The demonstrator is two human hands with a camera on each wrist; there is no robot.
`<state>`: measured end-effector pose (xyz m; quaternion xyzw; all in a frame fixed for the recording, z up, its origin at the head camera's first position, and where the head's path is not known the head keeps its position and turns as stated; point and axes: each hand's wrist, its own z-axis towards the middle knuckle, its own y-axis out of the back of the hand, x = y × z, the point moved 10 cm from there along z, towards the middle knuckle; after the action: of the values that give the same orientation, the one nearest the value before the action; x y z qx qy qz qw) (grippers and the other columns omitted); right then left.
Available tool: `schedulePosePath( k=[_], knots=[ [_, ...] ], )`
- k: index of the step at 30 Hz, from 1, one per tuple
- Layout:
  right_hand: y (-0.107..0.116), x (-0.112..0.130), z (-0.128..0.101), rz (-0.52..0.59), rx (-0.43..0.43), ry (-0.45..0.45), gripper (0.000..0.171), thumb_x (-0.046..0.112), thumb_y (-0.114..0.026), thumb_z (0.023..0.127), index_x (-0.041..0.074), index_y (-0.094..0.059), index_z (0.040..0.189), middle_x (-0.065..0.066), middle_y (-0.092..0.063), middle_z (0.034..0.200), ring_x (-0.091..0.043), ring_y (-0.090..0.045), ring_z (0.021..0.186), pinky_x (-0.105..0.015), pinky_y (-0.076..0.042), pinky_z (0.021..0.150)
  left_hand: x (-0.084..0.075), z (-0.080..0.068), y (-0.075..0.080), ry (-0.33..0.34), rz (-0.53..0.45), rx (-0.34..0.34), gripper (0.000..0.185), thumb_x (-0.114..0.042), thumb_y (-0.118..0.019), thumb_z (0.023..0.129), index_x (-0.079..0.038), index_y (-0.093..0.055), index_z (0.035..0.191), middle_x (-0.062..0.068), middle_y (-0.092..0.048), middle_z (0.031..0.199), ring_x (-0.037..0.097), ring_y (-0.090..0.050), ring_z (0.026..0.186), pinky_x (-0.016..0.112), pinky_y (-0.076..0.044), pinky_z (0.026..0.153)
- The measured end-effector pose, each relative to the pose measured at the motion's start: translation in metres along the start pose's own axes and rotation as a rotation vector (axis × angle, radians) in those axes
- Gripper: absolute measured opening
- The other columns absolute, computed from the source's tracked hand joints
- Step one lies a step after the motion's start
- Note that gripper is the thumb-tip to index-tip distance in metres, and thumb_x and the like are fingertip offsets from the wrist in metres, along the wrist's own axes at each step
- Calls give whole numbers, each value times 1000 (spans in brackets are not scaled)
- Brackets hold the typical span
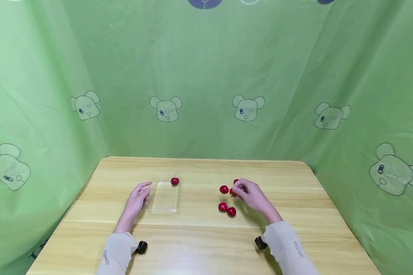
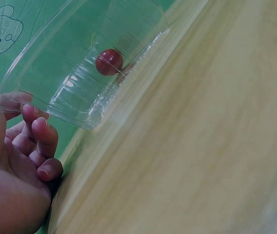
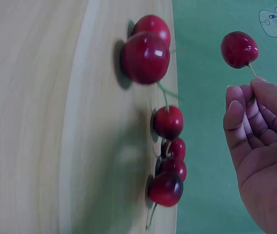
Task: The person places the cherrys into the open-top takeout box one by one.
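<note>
Glossy cherries (image 1: 227, 209), clear plastic tray (image 1: 165, 198)

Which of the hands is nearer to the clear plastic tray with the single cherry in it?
Left. The left hand rests right beside the clear tray, fingers at its edge. The right hand is well off to the tray's other side, pinching a cherry by its stem.

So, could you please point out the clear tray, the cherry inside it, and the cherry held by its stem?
Clear tray (image 1: 165, 202), head view, bare floor.
Tray cherry (image 2: 109, 62), left wrist view, its middle.
Held cherry (image 3: 239, 49), right wrist view, its middle.
</note>
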<state>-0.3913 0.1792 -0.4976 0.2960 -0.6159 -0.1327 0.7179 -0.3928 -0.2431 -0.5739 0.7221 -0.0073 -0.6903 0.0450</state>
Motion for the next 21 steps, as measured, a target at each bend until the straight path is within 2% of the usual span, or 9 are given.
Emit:
schedulePosePath(
  k=[8, 15, 21],
  knots=[
    [-15, 16, 15, 2, 4, 18, 9, 13, -61, 105, 5, -64, 104, -23, -67, 94, -39, -66, 85, -35, -58, 73, 3, -1, 1, 28, -6, -2, 45, -24, -55, 109, -7, -49, 150, 0, -53, 81, 10, -49, 67, 21, -45, 60],
    [-30, 29, 30, 3, 16, 27, 11, 14, -61, 105, 4, -65, 106, -22, -66, 93, -40, -66, 86, -25, -51, 64, 4, -2, 0, 36, -14, -3, 44, -24, -55, 109, -8, -50, 149, -1, -52, 81, 10, -49, 67, 21, -45, 60],
    [-44, 38, 40, 5, 29, 36, 11, 18, -60, 106, 9, -66, 107, -15, -67, 94, -39, -67, 89, -25, -50, 64, 3, -1, -1, 34, -17, 0, 43, -22, -55, 108, -8, -51, 148, -1, -53, 82, 9, -49, 68, 20, -45, 61]
  ],
)
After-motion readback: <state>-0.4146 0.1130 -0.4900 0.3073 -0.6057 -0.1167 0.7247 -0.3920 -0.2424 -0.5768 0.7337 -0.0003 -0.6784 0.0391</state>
